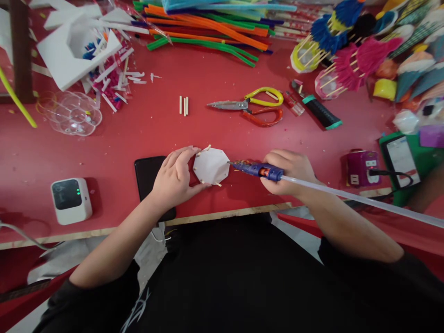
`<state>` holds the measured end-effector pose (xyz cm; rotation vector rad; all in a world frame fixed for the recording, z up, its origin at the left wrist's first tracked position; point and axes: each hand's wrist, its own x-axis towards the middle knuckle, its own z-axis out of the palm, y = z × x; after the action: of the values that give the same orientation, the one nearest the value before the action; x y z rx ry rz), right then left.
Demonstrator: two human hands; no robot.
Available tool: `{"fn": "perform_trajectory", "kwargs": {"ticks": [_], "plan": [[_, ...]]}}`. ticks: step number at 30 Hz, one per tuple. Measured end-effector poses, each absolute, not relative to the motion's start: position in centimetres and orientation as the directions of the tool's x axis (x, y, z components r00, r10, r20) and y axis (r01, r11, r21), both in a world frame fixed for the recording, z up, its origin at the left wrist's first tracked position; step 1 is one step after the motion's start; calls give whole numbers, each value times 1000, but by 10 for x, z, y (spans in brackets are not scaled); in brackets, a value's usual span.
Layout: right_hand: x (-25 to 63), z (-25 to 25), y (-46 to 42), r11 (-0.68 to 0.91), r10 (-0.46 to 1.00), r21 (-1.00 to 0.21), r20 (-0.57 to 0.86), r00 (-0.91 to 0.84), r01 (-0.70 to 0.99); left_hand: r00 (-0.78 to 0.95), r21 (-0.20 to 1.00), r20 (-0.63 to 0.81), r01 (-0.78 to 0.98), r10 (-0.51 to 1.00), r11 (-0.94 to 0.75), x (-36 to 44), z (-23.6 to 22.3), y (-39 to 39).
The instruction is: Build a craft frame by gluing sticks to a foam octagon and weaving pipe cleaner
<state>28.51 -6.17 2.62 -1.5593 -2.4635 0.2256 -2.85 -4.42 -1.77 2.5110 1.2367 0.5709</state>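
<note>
My left hand (176, 175) grips the left side of a white octagonal foam piece (212, 167), thumb at its lower edge and fingers at its upper left. Short wooden sticks stand along the left part of its rim, and small marks show near its right corners. Wrapped round a blue hot glue gun (255, 169) is my right hand (289, 171). The gun's nozzle is at the right edge of the foam piece; whether it touches I cannot tell. A long translucent glue stick (360, 198) runs out of the gun's back.
Three short sticks (183, 106) lie beyond the foam. Scissors (249, 105) and a black-green cutter (321, 111) rest farther right. A black phone (145, 173) is partly under my left hand. Pipe cleaners (208, 25), foam scraps (79, 51) and a purple power socket (362, 169) surround the work area.
</note>
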Motion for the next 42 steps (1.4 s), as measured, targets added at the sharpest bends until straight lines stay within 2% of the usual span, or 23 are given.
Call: {"fn": "perform_trajectory", "kwargs": {"ticks": [5,10,19,25,33,42], "plan": [[281,29,-61,425,905,-177,68,-420,888,556,423,226,684,800,-594,-28,-17,-44],[277,35,-59,448,893,-165,114,-434,879,548,419,244,684,800,-597,-28,-18,-44],[275,39,-57,453,891,-146,113,-440,879,548,418,230,691,804,-590,-28,-18,-45],[278,34,-58,523,842,-103,221,-493,846,546,422,263,676,795,-604,-27,-19,-44],[278,33,-59,477,875,-109,154,-459,872,539,421,300,666,787,-616,-28,-19,-44],[280,30,-60,538,824,-73,257,-505,840,530,424,296,672,794,-607,-28,-20,-43]]}}
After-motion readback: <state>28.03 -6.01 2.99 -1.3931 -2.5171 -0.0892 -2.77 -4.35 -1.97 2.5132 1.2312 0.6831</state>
